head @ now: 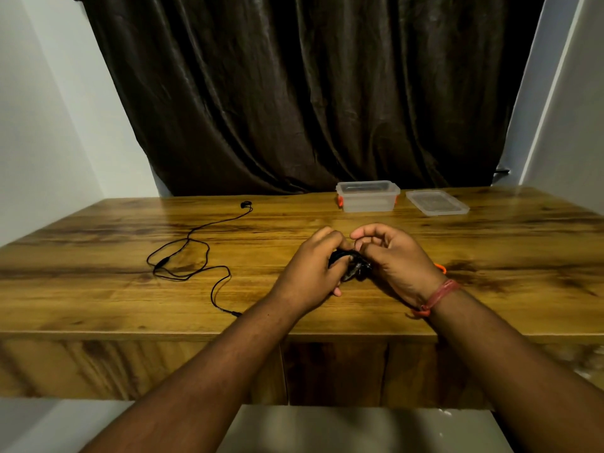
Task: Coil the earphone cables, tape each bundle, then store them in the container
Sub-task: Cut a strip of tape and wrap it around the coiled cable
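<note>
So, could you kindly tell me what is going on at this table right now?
A person's left hand and right hand hold a small black bundle of coiled earphone cable above the wooden table. A second black earphone cable lies loose to the left. The clear plastic container stands open at the back, its lid beside it.

So the tabletop (98,295) had the container (367,197) sitting at the far edge, a bit right of center, right in front of the curtain (294,93). Its lid (437,202) lay just beside it on the right, not touching. Over on the left half, a loose earphone cable (188,256) sprawled from the back down toward the near edge. Both hands met mid-table, nearer than the container: left hand (310,269) and right hand (395,256) on either side of a coiled earphone bundle (351,264) between them.
</note>
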